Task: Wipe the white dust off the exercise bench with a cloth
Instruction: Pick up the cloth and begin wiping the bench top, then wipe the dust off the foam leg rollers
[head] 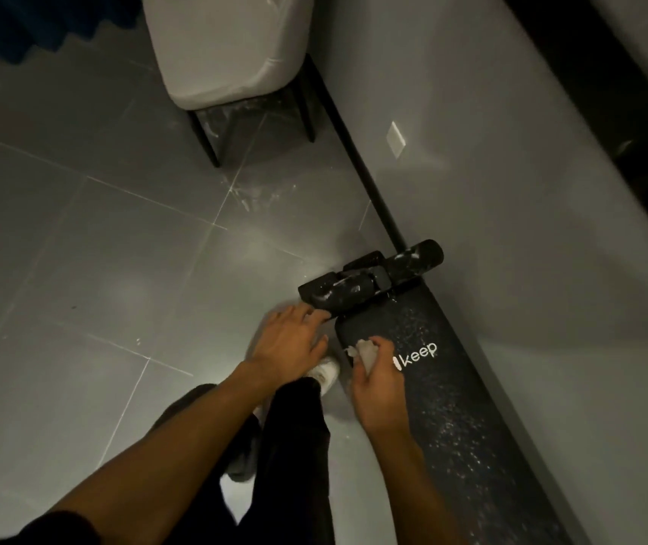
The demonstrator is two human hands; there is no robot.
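A long black exercise bench (pixel 460 407) marked "keep" lies along the wall on the right, its pad speckled with white dust. Two black foam rollers (pixel 373 281) at its far end carry white smears. My right hand (pixel 377 387) grips a crumpled white cloth (pixel 365 352) and presses it on the pad's far left corner, beside the logo. My left hand (pixel 291 340) reaches to the bench's left edge, fingertips touching just below the near roller.
A white upholstered chair (pixel 232 53) on black legs stands ahead, with white dust streaks on the grey floor tiles (pixel 263 194) under it. The grey wall (pixel 511 190) runs tight along the bench's right side. My legs and a white shoe (pixel 324 373) are beside the bench.
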